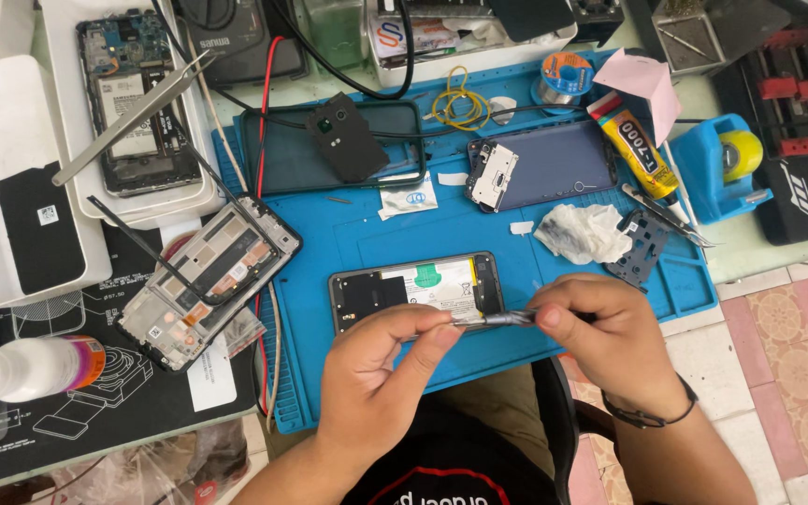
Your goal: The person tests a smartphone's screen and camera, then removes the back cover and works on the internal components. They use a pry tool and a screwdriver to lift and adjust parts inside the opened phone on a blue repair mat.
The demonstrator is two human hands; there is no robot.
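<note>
Both hands [507, 346] at blue mat [348, 243] edge

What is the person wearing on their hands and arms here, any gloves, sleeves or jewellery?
No gloves: both the left hand and the right hand are bare, and both forearms show no sleeves. The only item worn is a thin dark band around the right wrist. At the bottom edge a black garment with red trim covers the torso.

Matt blue rubbery work mat [395, 238], glossy dark phone glass [554, 164], shiny metal tweezers [133, 117], crumpled soft paper tissue [584, 232].
</note>
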